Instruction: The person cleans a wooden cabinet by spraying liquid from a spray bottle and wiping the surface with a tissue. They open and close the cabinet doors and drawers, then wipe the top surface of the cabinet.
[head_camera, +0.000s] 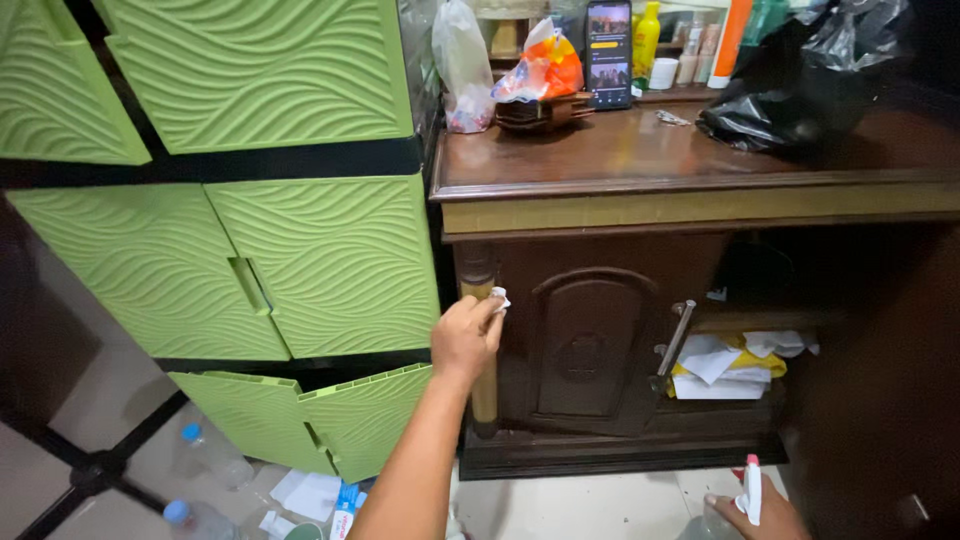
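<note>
My left hand (465, 338) reaches forward and presses a small white cloth (499, 299) against the gold-coloured corner column (484, 390) of a dark wooden cabinet (590, 350). The fingers are closed around the cloth. My right hand (748, 515) is low at the bottom right edge, gripping a spray bottle (752, 490) with a white trigger head and a pink tip. Most of the bottle's body is cut off by the frame edge.
A green plastic wardrobe (300, 260) with wavy doors stands left of the cabinet, its lowest doors ajar. On the cabinet top (640, 150) sit a lit phone (608, 52), plastic bags, bottles and a black bag (800, 80). Papers (725, 365) lie in the open shelf. Plastic bottles (205, 455) lie on the floor.
</note>
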